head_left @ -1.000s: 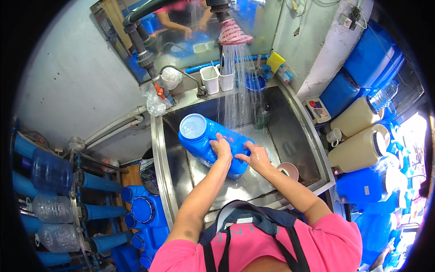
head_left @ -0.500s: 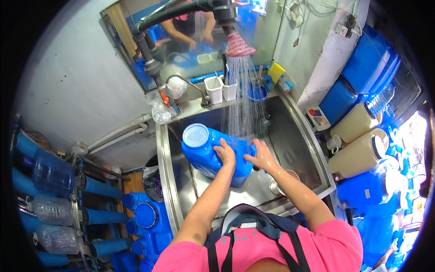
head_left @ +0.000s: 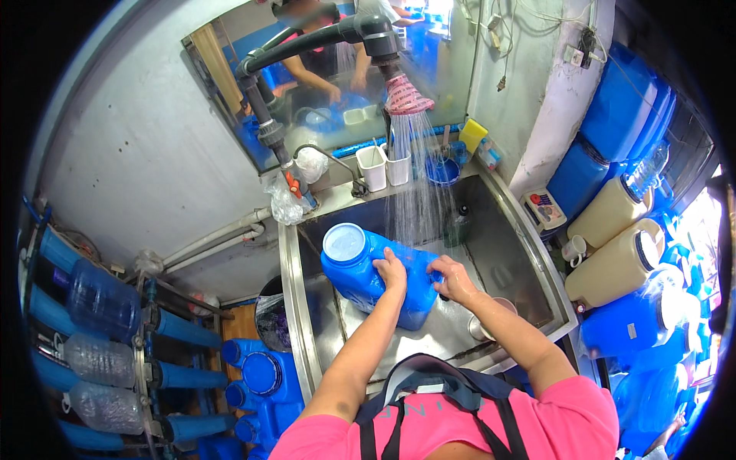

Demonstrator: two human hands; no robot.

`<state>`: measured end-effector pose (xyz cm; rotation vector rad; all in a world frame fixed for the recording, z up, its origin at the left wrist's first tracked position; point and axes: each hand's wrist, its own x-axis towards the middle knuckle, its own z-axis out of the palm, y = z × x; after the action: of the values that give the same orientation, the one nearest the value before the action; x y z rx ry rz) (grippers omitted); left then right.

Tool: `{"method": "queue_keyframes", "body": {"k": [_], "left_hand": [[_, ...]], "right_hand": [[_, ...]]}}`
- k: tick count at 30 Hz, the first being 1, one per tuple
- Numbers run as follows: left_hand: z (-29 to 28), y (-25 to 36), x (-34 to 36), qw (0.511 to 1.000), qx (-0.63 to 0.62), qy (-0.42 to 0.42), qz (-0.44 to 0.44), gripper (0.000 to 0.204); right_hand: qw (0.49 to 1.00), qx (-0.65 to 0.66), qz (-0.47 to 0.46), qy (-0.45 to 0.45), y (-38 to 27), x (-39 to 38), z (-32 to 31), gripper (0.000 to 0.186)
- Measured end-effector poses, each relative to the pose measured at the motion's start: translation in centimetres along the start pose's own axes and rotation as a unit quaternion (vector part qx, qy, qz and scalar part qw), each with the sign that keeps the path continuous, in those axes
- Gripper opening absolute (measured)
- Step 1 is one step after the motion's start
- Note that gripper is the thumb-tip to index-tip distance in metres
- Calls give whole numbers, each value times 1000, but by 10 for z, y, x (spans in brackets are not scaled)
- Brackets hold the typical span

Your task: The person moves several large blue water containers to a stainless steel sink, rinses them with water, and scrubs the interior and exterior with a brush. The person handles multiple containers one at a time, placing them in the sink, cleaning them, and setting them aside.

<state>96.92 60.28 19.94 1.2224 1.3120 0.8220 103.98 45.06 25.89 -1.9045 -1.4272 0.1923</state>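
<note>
A blue plastic jug [head_left: 356, 264] with a round white lid lies slanted inside the steel sink [head_left: 544, 307]. My left hand [head_left: 391, 272] grips it just below the lidded end, thumb and fingers on its upper face. At the jug's right end, my right hand [head_left: 452, 277] holds on with curled fingers. Water streams from an overhead shower head [head_left: 408, 94] wrapped in pink material, falling behind the jug and near its right end. A pale bowl [head_left: 502, 310] sits partly hidden by my right forearm, and a dark green bottle [head_left: 454, 234] stands at the sink's back.
Blue jugs [head_left: 262, 376], racked bottles and pipes [head_left: 184, 330] fill the left. Beige [head_left: 606, 276] and blue containers [head_left: 621, 337] are stacked on the right. White holders [head_left: 372, 169] and a blue tub [head_left: 443, 172] line the back ledge. The mirror [head_left: 222, 69] reflects people.
The sink, jug and hands sit lower and farther right in the picture, as the view has shifted. My right fingers are more curled on the jug, which stays held in both hands.
</note>
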Motion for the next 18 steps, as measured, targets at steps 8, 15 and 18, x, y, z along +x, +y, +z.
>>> {"method": "queue_keyframes", "body": {"k": [8, 15, 18], "left_hand": [[-3, 0, -5, 1000, -14, -5, -10, 59], [-7, 6, -10, 999, 48, -4, -14, 52], [-13, -1, -11, 997, 29, -69, -2, 48]], "right_hand": [[996, -10, 53, 69, -9, -18, 21, 31], [997, -13, -63, 33, -13, -35, 10, 25], [996, 25, -80, 20, -16, -41, -8, 20]]}}
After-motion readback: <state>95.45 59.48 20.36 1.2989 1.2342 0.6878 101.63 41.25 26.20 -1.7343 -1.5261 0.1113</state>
